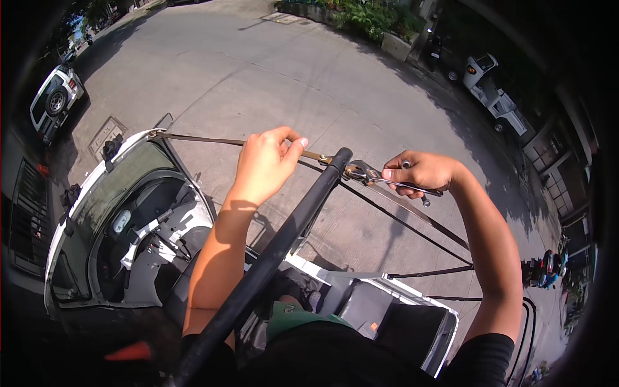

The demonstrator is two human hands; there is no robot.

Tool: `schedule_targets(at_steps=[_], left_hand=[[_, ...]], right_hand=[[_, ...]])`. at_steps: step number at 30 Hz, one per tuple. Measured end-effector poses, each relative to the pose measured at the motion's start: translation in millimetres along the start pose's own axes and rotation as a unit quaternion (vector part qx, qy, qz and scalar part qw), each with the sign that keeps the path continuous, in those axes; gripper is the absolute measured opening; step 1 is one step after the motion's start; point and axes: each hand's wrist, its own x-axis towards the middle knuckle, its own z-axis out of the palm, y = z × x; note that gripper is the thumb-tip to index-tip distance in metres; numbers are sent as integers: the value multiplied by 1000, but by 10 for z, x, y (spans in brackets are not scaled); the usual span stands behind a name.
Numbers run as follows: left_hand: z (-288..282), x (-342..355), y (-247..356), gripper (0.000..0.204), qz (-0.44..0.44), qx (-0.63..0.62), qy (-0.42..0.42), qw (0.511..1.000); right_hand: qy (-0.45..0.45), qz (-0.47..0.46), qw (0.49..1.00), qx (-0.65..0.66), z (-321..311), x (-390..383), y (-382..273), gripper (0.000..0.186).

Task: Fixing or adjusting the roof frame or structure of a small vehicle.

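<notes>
My left hand [265, 166] is raised over a thin brown flat strap or bar [200, 138], its fingers curled and thumb bent inward. Whether it grips the strap or something small is hidden. My right hand [422, 173] is closed on a shiny wrench [412, 186], whose head end reaches a dark clamp-like metal piece [361, 171] beside the pipe end. A second metal tool end [425, 202] pokes out below my fingers; its kind is unclear. Between my hands, a black padded pipe [277, 248] runs diagonally up to the joint, where a brass-coloured bolt [324, 158] shows.
Below me is an open-topped white vehicle with a windshield frame [77, 219], a dashboard gauge [121, 221] and a grey seat [364, 308]. Thin black bars [400, 226] stretch to the right. Farther off stand a white car [55, 100] and a small white vehicle [493, 93] on the concrete road.
</notes>
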Motion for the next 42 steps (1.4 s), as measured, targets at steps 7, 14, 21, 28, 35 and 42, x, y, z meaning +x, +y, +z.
schedule_targets(at_steps=[7, 14, 21, 28, 35, 42], left_hand=[[377, 363, 267, 23, 236, -83, -173, 953], [417, 484, 93, 18, 72, -266, -375, 885], [399, 651, 120, 19, 105, -243, -446, 855], [455, 653, 163, 26, 90, -199, -436, 873], [748, 867, 273, 32, 85, -182, -599, 775], [935, 1021, 338, 31, 77, -230, -655, 716]], right_hand=[[-51, -39, 995, 77, -34, 181, 129, 37], [32, -28, 996, 81, 68, 250, 117, 42], [117, -64, 991, -2, 136, 214, 55, 49], [94, -38, 994, 38, 160, 203, 3, 55], [130, -9, 991, 7, 204, 194, 40, 63], [203, 8, 973, -108, 166, 230, 64, 81]])
